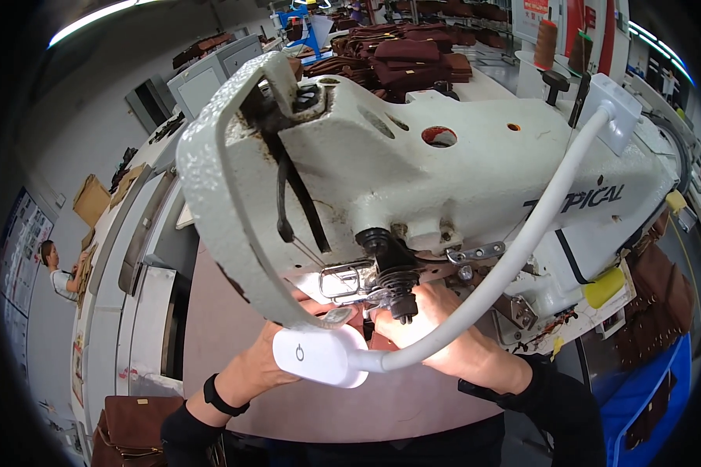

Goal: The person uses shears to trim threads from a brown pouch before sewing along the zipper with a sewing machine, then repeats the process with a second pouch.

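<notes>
A large white sewing machine (343,156) fills the middle of the view, and both my hands are at its needle area. My left hand (266,354) reaches in from the left, mostly covered by the white lamp head (319,354) and the machine's curved guard. Its fingertips show only in part, beside a red-brown leather piece (378,341). On the other side my right hand (432,323) has its fingers bent and pressed together at that piece, close to the presser foot. The machine head hides the rest of the piece and the fingertips.
The lamp's bent white arm (494,265) crosses before my right wrist. A pinkish table (327,412) lies under my forearms. Brown leather goods are piled behind (405,58), at lower left (140,420) and by a blue crate (670,381). Another person (61,272) stands far left.
</notes>
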Tool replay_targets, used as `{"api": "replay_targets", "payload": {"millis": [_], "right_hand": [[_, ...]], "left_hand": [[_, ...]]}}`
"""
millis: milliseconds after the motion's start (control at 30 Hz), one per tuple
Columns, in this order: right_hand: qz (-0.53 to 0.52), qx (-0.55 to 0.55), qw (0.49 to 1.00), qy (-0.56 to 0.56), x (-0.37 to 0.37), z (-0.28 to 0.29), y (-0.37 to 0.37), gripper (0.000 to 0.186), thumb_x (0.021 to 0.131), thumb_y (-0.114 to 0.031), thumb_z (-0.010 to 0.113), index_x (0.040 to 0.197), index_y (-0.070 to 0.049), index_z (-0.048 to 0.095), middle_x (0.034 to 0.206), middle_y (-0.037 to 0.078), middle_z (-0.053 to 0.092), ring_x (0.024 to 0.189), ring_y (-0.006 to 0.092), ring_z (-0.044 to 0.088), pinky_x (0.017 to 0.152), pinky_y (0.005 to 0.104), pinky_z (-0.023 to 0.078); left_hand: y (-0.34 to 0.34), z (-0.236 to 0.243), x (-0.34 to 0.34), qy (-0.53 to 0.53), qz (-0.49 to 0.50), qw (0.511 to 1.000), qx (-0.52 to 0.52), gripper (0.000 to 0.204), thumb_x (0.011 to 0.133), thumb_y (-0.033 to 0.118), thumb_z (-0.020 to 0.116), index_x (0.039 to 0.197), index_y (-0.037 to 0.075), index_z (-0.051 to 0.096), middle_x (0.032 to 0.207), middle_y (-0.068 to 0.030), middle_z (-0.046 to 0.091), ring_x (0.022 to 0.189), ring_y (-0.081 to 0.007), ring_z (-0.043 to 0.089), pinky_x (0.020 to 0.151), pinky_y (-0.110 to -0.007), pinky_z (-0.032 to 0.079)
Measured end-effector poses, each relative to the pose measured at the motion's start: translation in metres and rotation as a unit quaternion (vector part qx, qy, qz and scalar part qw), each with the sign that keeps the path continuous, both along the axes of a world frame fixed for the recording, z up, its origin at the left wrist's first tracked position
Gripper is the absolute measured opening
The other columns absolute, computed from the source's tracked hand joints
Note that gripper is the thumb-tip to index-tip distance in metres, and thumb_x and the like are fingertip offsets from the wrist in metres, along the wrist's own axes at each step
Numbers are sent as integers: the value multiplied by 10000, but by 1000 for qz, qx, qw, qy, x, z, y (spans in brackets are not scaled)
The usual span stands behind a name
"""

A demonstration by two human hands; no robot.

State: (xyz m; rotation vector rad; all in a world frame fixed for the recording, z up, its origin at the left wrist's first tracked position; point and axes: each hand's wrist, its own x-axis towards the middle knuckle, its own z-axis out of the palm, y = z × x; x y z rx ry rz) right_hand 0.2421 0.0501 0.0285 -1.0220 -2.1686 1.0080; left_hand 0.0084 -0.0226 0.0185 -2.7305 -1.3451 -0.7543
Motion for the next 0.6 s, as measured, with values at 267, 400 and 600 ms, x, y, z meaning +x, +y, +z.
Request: {"api": "replay_targets", "payload": {"millis": [267,400,600], "right_hand": [[-6,-16,999,-33,2,6,1,333,888,-215,590,718,65,652,689,277,639,665,449,666,645,519,522],[10,-2,1000,-17,2,5,3,341,892,-223,587,718,62,655,689,276,639,661,452,664,644,517,522],[-21,16,1000,3,-1,3,-1,343,893,-230,595,718,57,661,669,269,635,652,449,665,635,511,529]], "left_hand": [[-3,-5,-7,47,26,999,4,314,717,158,752,1010,242,677,1083,37,664,996,-222,614,837,-437,465],[0,-1,-4,47,14,998,37,313,710,153,754,1006,231,690,1112,33,676,1002,-216,629,812,-421,484],[-1,3,1,2,19,1000,19,336,711,102,771,1025,204,709,1123,4,694,957,-218,649,787,-386,494]]}}
